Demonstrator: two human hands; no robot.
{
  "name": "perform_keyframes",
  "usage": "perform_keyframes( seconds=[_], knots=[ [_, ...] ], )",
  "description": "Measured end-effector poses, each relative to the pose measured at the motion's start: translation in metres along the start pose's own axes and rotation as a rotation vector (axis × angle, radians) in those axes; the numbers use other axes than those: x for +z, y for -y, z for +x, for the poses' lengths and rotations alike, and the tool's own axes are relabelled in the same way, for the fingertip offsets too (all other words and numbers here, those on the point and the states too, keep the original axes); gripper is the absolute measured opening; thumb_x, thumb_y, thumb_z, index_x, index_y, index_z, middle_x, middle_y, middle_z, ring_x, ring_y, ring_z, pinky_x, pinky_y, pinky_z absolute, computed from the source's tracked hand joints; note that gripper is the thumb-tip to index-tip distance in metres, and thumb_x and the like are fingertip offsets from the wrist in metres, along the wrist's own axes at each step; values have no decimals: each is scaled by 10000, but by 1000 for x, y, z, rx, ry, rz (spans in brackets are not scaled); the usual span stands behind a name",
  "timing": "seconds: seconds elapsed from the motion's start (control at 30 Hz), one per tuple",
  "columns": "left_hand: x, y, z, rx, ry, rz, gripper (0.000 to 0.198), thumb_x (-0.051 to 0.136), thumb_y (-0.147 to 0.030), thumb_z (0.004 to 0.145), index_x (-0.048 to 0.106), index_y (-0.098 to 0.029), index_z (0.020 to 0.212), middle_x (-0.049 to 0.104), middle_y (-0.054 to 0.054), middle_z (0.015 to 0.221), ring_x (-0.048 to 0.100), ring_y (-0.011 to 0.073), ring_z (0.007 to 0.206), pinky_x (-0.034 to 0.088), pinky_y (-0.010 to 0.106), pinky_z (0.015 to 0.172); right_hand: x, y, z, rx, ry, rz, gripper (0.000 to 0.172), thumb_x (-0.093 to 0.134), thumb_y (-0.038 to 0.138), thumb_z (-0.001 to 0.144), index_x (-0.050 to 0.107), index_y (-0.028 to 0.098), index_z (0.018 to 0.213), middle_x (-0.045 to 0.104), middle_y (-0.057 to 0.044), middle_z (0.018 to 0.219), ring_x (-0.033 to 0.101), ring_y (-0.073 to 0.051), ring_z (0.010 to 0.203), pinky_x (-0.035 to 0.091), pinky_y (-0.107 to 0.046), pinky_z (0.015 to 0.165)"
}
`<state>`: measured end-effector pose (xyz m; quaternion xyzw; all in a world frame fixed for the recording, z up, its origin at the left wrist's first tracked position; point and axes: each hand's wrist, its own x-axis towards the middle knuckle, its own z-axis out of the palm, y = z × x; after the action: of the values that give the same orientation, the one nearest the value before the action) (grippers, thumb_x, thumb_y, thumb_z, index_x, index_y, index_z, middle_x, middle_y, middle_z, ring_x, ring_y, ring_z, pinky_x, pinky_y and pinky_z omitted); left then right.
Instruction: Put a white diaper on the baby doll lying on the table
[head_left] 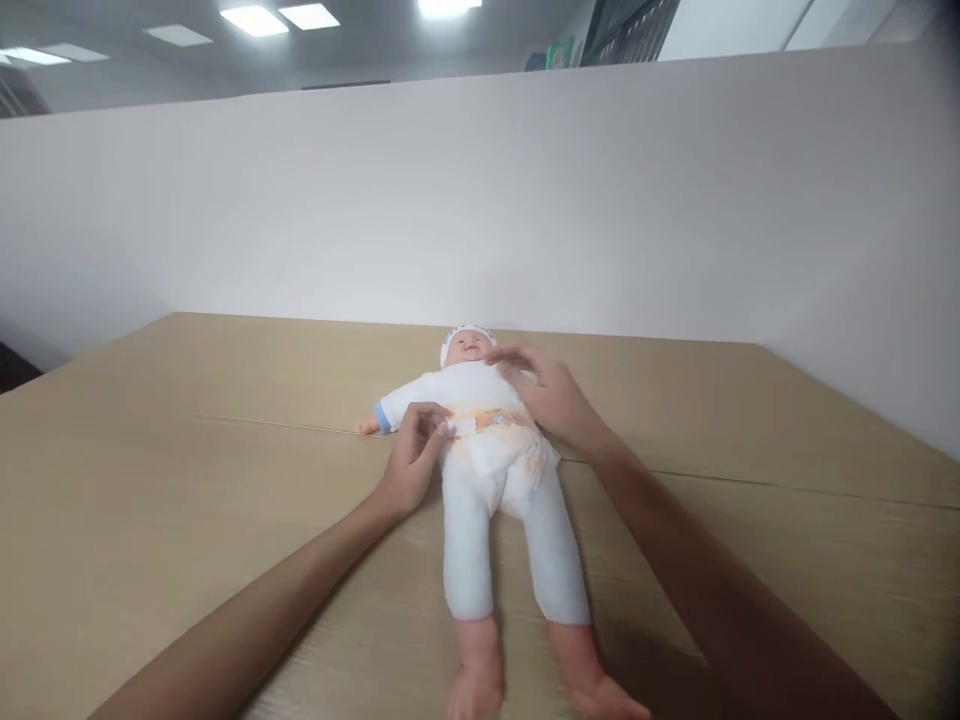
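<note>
A baby doll [471,550] in a white outfit and a white headband lies on its back, feet toward me. Around its hips is a white and orange diaper [495,450], with a pale tape tab across the waistband. My left hand [414,455] is at the diaper's left side, thumb and fingers closed on its edge by the tab. Above the doll's chest, my right hand [551,395] has its fingers stretched out, holding nothing; it covers the doll's arm on that side. I cannot tell whether it touches the shirt.
The doll lies on a wood-coloured table [225,480] with a thin seam running across it. A white partition [450,210] rises behind the table and continues along the right side. Ceiling lights show beyond it.
</note>
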<state>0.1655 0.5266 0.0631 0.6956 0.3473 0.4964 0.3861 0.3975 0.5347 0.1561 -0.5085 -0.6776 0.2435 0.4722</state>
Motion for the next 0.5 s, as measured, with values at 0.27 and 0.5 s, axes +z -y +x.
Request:
perform_keyframes(
  seconds=[0.27, 0.5],
  knots=[
    [14, -46, -53, 55, -83, 291, 259, 742, -363, 975, 549, -250, 1105, 591, 45, 1100, 522, 244, 1025, 440, 388, 955, -6, -5, -129, -25, -235, -422, 267, 736, 460, 922, 588, 266, 1029, 662, -77, 1003, 612, -312, 961, 496, -500, 942],
    [9, -57, -69, 92, 140, 541, 243, 760, -213, 914, 606, -241, 1100, 610, 77, 1178, 565, 308, 1132, 472, 443, 988, 5, -1, -174, -3, -39, -589, 247, 746, 180, 839, 694, 252, 1069, 632, -99, 1114, 581, -340, 1095, 481, -469, 966]
  ],
)
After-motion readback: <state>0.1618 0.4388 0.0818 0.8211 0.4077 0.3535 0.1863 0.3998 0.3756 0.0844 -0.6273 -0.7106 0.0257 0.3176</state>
